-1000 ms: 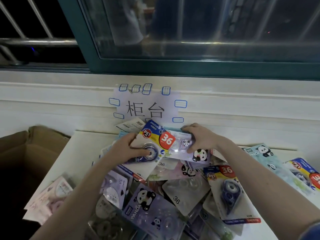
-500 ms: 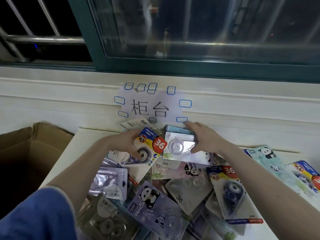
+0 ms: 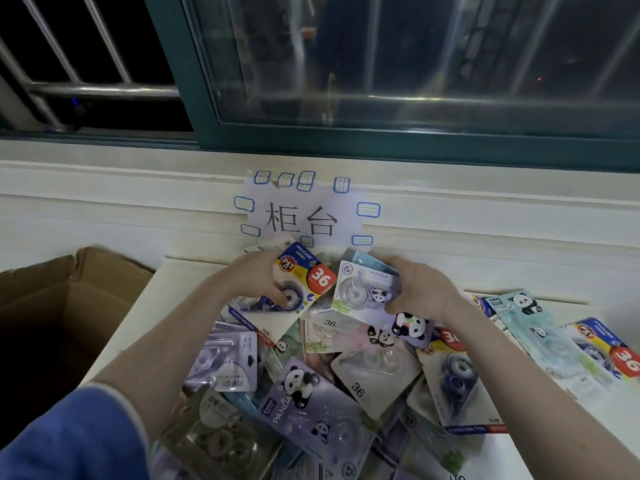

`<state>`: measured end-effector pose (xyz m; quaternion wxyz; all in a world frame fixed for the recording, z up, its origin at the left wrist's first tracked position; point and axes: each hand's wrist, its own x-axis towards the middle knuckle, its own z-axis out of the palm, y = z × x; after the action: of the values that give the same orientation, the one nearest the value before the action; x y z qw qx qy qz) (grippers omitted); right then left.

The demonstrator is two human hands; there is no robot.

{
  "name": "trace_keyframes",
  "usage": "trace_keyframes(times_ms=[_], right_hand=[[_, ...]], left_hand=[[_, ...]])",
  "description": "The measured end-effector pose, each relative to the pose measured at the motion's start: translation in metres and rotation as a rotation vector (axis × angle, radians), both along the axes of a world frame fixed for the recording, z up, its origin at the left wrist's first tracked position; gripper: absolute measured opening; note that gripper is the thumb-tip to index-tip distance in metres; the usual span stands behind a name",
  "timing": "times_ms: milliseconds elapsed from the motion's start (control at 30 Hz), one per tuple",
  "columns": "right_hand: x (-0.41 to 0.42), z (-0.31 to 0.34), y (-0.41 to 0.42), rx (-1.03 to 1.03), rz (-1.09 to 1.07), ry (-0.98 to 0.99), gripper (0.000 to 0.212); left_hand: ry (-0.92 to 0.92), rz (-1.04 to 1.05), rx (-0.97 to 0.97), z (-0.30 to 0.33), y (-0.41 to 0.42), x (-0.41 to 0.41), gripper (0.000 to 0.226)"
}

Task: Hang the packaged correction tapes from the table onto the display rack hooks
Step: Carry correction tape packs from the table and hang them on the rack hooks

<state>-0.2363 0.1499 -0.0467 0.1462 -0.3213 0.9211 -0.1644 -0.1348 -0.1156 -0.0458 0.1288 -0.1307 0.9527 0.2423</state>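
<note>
Head view: left hand (image 3: 254, 278) pinching blue "36" pack (image 3: 304, 277), right hand (image 3: 420, 292) closed round panda pack (image 3: 367, 292), both lifted just above heaped correction tapes (image 3: 346, 375) on table (image 3: 145, 306). Likely risk: glossy blisters slipping, stacked cards dragging off. No rack visible.

Cardboard box (image 3: 59, 306), open, left of table. Paper sign (image 3: 301, 220), taped to wall. Green-framed window (image 3: 381, 140) above, metal bars (image 3: 86, 88) outside.

Wall sign (image 3: 300, 221) read "柜台"; blue-yellow pack (image 3: 304, 277) showed "PET", "36"; purple pack (image 3: 304, 403) and teal pack (image 3: 526, 320) "PANDA"
</note>
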Motion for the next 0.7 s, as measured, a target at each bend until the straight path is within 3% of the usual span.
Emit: trace_keyframes(times_ms=[133,233,367,533,700], right_hand=[[0.01,0.002,0.017,-0.018,-0.13,0.005,0.067],[0.017,0.004,0.031,-0.101,-0.248,-0.023,0.066],[0.027,0.003,0.044,-0.137,-0.353,0.011,0.064],[0.042,-0.004,0.044,-0.025,-0.342,0.123,0.06],[0.054,-0.014,0.04,-0.01,-0.314,0.168,0.056]], left_hand=[[0.146,0.131,0.082,0.016,0.007,0.006,0.056],[0.305,0.313,0.301,0.034,0.012,0.01,0.046],[0.4,0.553,0.522,0.038,0.029,0.019,0.077],[0.426,0.59,0.524,0.013,0.069,0.03,0.051],[0.415,0.521,0.455,0.011,0.082,0.029,0.043]])
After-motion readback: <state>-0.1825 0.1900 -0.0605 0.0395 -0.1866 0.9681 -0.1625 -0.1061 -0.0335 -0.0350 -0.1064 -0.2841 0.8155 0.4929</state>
